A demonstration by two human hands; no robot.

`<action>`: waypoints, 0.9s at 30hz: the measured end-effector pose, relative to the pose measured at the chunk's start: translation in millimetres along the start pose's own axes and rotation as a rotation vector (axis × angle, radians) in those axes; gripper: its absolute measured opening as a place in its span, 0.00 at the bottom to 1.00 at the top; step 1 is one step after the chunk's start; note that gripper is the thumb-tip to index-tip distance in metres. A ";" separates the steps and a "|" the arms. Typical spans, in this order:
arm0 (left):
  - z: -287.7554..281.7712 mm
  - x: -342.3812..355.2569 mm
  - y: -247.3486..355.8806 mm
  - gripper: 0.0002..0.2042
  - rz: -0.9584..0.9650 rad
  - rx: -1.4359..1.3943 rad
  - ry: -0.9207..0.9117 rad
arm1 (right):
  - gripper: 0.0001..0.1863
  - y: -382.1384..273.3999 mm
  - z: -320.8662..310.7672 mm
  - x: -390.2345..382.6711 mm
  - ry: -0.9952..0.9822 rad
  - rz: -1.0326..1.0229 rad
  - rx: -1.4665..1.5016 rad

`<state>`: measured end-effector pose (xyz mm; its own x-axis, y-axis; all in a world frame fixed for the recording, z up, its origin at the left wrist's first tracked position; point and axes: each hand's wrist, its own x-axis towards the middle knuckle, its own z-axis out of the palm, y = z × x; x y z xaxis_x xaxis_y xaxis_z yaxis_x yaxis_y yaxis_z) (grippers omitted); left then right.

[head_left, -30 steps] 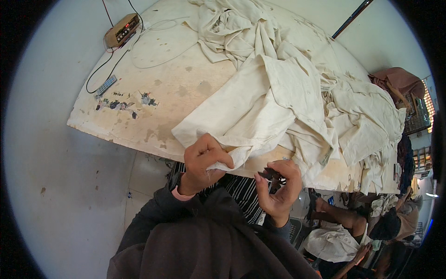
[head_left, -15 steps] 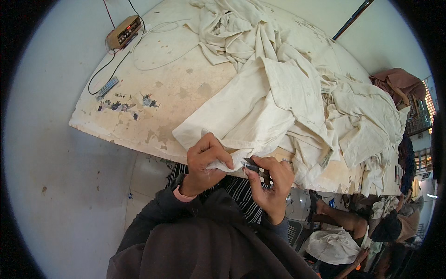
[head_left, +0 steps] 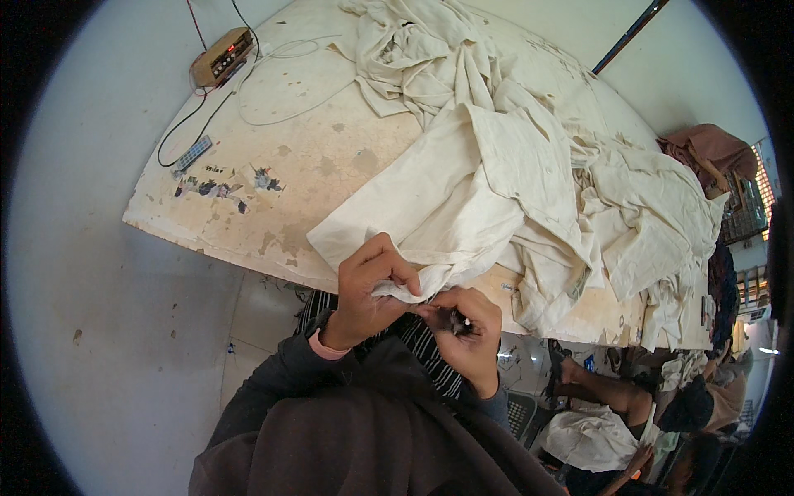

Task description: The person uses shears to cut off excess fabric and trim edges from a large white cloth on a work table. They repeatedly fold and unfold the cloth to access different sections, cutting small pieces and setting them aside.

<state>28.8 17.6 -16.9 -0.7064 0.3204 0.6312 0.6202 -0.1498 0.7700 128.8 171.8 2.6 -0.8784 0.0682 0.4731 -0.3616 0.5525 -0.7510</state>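
An off-white garment with buttons (head_left: 529,157) lies over the worn wooden table (head_left: 314,190), one edge drawn to the table's front. My left hand (head_left: 364,289) is closed on that edge, pinching a folded bit of cloth, with fine loose threads by the fingers. My right hand (head_left: 467,339) is closed round small dark thread snips (head_left: 454,321), close beside the left at the cloth's edge. The tips of the snips are mostly hidden by fingers and cloth.
More off-white garments (head_left: 422,50) are heaped across the table. A brown electronic box (head_left: 223,56), cables and a remote (head_left: 194,154) sit at the left. At the right are draped brown cloth (head_left: 703,149) and seated co-workers (head_left: 620,397) with pale cloth.
My right hand has moved left with the snips, up to the cloth held by my left hand, and its fingers have turned inward. My left hand has moved slightly right.
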 end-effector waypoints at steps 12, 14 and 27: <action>-5.8 13.1 -7.8 0.19 -0.690 -0.510 -0.296 | 0.09 22.6 -20.2 17.3 0.164 0.371 0.175; -10.0 14.0 -5.0 0.19 -0.752 -0.542 -0.223 | 0.08 20.2 -18.9 20.6 0.204 0.422 0.044; -2.5 1.1 6.0 0.16 -0.509 -0.258 0.006 | 0.13 -16.4 12.3 18.4 0.178 0.241 -0.098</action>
<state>30.9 14.7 -11.3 -0.8969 0.4065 0.1743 0.0980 -0.2016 0.9746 114.7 153.8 18.0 -0.8633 0.3468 0.3666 -0.1102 0.5795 -0.8075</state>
